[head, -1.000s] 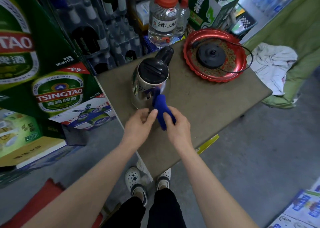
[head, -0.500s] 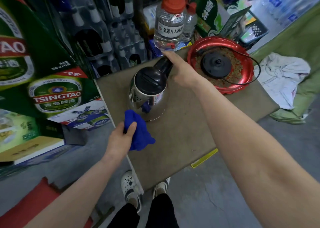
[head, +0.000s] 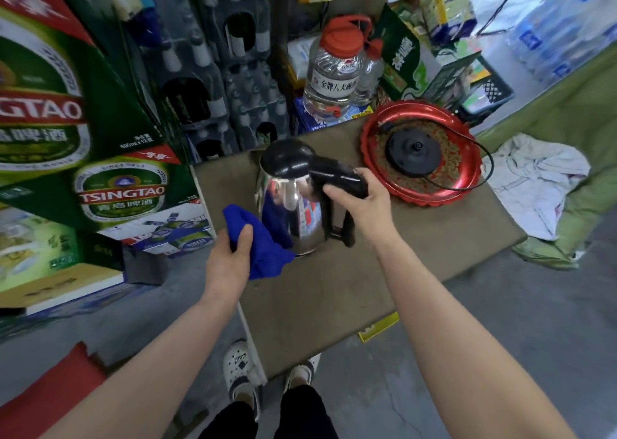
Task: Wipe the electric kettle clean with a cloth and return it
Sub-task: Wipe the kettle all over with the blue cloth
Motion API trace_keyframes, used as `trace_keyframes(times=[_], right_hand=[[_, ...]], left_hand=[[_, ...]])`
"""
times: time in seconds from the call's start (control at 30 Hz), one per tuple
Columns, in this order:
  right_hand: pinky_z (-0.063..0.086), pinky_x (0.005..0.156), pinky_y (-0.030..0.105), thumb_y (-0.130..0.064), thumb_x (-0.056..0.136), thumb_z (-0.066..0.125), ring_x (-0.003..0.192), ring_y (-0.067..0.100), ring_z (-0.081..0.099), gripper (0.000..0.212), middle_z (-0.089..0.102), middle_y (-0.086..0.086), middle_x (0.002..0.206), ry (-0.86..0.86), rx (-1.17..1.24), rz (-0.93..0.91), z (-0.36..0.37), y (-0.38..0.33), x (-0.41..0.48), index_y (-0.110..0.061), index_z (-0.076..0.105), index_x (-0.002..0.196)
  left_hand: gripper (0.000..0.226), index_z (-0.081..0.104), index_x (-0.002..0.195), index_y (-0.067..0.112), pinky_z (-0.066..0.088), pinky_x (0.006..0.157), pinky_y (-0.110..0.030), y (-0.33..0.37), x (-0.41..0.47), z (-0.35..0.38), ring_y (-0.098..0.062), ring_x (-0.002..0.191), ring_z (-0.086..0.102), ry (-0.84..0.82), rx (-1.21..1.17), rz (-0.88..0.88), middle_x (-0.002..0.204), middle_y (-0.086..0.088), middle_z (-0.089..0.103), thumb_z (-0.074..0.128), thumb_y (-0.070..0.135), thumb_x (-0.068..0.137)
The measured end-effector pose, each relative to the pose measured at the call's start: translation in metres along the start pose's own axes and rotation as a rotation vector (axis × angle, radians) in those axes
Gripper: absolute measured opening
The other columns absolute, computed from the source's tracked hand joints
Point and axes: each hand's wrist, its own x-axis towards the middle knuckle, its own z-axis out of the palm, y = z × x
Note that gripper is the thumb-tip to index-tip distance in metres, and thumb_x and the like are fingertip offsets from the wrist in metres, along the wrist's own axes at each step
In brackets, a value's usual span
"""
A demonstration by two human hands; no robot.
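A shiny steel electric kettle (head: pixel 290 214) with a black lid and black handle stands near the left edge of a brown table (head: pixel 334 288). My right hand (head: pixel 360 201) grips its handle from the right. My left hand (head: pixel 230 255) holds a bunched blue cloth (head: pixel 263 244) against the kettle's lower left side. The kettle's black round base (head: pixel 413 149) with its cord lies in a red tray (head: pixel 467 184) at the table's far right.
Green beer cartons (head: pixel 100 184) are stacked close on the left. Crates of bottles and a large clear jug (head: pixel 334 74) with a red cap stand behind the table. A white rag (head: pixel 534 181) lies on green fabric to the right. My shoes show below the table's near edge.
The kettle has been turned so its handle now points right and toward me, with my right hand wrapped round it. My left hand has brought the blue cloth up against the kettle's side.
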Motion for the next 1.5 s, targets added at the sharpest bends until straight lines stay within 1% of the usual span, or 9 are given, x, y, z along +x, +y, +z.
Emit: trace_keyframes(times=[0.13,0.23,0.33,0.4,0.5,0.77,0.97,1.17,1.5], right_hand=[[0.055,0.077,0.022,-0.031,0.075,0.088,0.089,0.009,0.072,0.035,0.076,-0.004,0.095,0.204,0.006,-0.061,-0.009,-0.05,-0.016,-0.018,0.068,0.1],[0.053,0.078,0.02,-0.037,0.076,0.087,0.089,0.004,0.071,0.035,0.075,-0.009,0.097,0.326,0.016,-0.124,-0.026,-0.09,-0.029,-0.021,0.069,0.103],[0.056,0.082,0.022,-0.04,0.077,0.086,0.091,0.003,0.071,0.034,0.076,-0.01,0.098,0.426,0.059,-0.191,-0.035,-0.132,-0.041,-0.027,0.069,0.104],[0.058,0.08,0.027,-0.042,0.075,0.086,0.088,0.006,0.073,0.037,0.077,-0.008,0.095,0.468,0.078,-0.213,-0.037,-0.156,-0.048,-0.024,0.07,0.104],[0.061,0.076,0.041,-0.05,0.068,0.087,0.082,0.017,0.075,0.037,0.079,-0.004,0.09,0.499,0.119,-0.218,-0.039,-0.179,-0.057,-0.028,0.072,0.094],[0.053,0.067,0.021,-0.043,0.073,0.087,0.073,0.003,0.071,0.028,0.077,-0.01,0.085,0.508,0.178,-0.237,-0.042,-0.218,-0.069,-0.026,0.074,0.09],[0.054,0.066,0.036,-0.058,0.059,0.085,0.064,0.016,0.061,0.043,0.069,-0.003,0.071,0.51,0.269,-0.143,-0.044,-0.25,-0.057,-0.021,0.07,0.075],[0.057,0.073,0.035,-0.058,0.056,0.088,0.083,0.019,0.069,0.062,0.077,0.005,0.098,0.427,0.369,-0.118,-0.036,-0.264,-0.055,-0.015,0.075,0.099],[0.044,0.053,0.029,-0.048,0.067,0.089,0.053,0.01,0.054,0.034,0.062,-0.01,0.059,0.348,0.336,-0.16,-0.033,-0.273,-0.048,-0.022,0.071,0.077]], left_hand=[[0.018,0.054,0.109,0.025,0.048,0.081,-0.031,0.039,-0.016,-0.004,-0.019,0.1,0.061,0.087,-0.07,0.193,0.093,0.016,0.06,0.046,0.038,0.099],[0.037,0.051,0.134,0.027,0.045,0.098,-0.031,0.079,-0.035,0.0,-0.009,0.112,0.057,0.09,-0.053,0.458,0.12,0.009,0.063,0.045,0.04,0.1],[0.051,0.028,0.15,0.034,0.022,0.119,-0.035,0.123,-0.052,0.017,-0.014,0.147,0.021,-0.004,0.166,0.797,0.16,0.003,0.028,0.042,0.036,0.102],[0.055,0.016,0.153,0.034,0.009,0.123,-0.044,0.146,-0.06,0.031,-0.023,0.152,-0.004,-0.023,0.411,0.964,0.165,0.001,0.001,0.037,0.038,0.102],[0.06,-0.002,0.154,0.029,0.003,0.122,-0.051,0.16,-0.066,0.037,-0.032,0.15,-0.015,0.02,0.612,0.994,0.162,-0.002,-0.017,0.019,0.047,0.101],[0.06,0.005,0.155,0.032,0.018,0.117,-0.06,0.239,-0.063,0.021,-0.036,0.15,0.008,0.078,0.658,1.048,0.165,-0.005,0.005,0.015,0.052,0.099],[0.064,0.013,0.155,0.026,0.012,0.112,-0.068,0.216,-0.079,0.015,-0.045,0.148,-0.001,0.205,1.196,1.453,0.165,-0.008,0.007,0.036,0.046,0.099],[0.074,0.012,0.155,0.014,0.018,0.119,-0.053,0.283,-0.072,-0.001,-0.032,0.15,0.012,0.236,0.887,1.261,0.164,-0.008,0.015,0.035,0.051,0.096],[0.075,0.02,0.153,0.01,0.011,0.117,-0.06,0.241,-0.083,-0.015,-0.036,0.151,0.004,0.244,1.282,1.504,0.163,-0.012,0.013,0.04,0.05,0.093]])
